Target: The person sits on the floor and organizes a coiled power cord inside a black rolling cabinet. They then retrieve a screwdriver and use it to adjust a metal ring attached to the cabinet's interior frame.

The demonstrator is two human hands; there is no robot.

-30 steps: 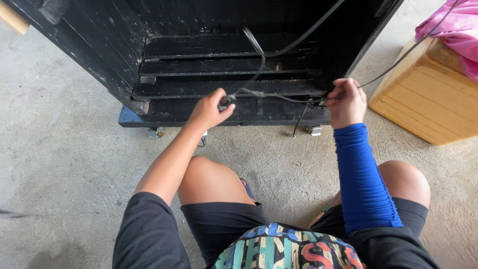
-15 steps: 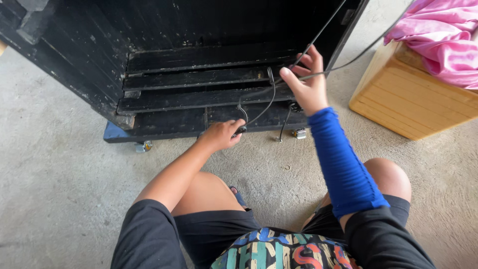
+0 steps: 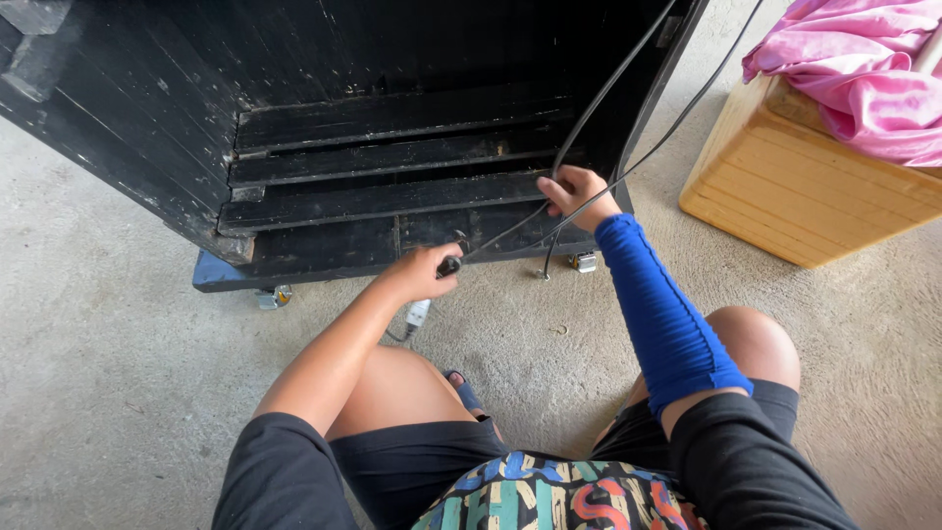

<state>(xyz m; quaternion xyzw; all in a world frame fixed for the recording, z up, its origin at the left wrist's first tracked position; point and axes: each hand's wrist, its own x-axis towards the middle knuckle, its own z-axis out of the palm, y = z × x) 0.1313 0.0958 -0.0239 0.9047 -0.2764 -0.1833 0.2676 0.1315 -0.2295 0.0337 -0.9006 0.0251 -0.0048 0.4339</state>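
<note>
The view has swung a little to the left over the last second, and the two hands have drawn closer together along the cable. A second ago the right hand was out at the right end of the cabinet's base; now the right hand [image 3: 572, 191], on the arm in the blue sleeve [image 3: 667, 314], sits higher and further in, against the lower slats of the black wooden cabinet [image 3: 373, 147]. Its fingers are curled shut around two thin black cables [image 3: 628, 88] that run up and away to the top right. The left hand [image 3: 424, 273] has dropped slightly and now sits in front of the cabinet's bottom edge, its grip closed on the black end of the cable [image 3: 449, 265], probably a plug. So the cable is being gathered in between the hands, and the stretch between them hangs fairly taut.

The cable is slim, dark and smooth, and it crosses the front of the slats. A loose end [image 3: 546, 257] dangles near a small caster [image 3: 583, 261]. A white piece [image 3: 418, 313] lies on the concrete floor [image 3: 118, 393] below the left hand. A wooden box [image 3: 785, 196] with pink cloth [image 3: 854, 79] stands to the right.
</note>
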